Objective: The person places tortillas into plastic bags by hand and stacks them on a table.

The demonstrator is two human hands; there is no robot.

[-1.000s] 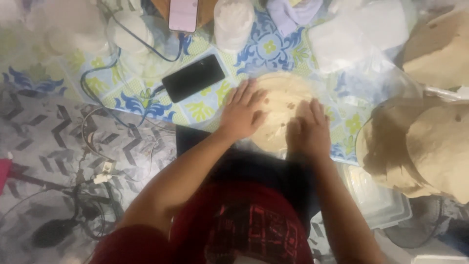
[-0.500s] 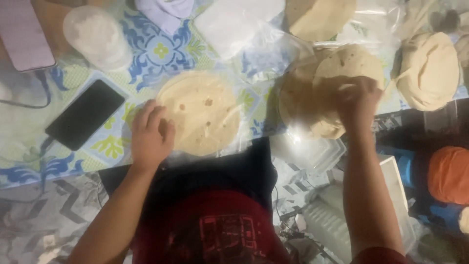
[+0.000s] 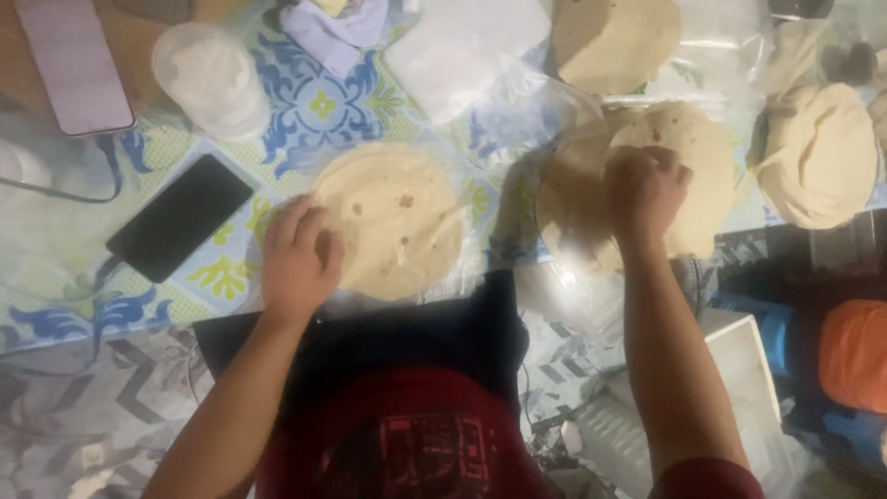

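Since earlier, right hand (image 3: 647,189) has closed on a tortilla (image 3: 688,148) from the stack; left hand (image 3: 297,259) lies flat, fingers apart, on the laid-out tortilla (image 3: 397,222).

Two phones and clear bags on the patterned cloth
A black phone (image 3: 180,217) lies screen dark, left of centre — a pink phone (image 3: 76,63) sits top left; clear plastic bags (image 3: 517,111) lie top centre.

A table (image 3: 83,305) is wearing a floral cloth in blue, yellow and white. Below its edge, a grey floor (image 3: 102,407) with chevron patterning is showing. Dim, soft light is falling.
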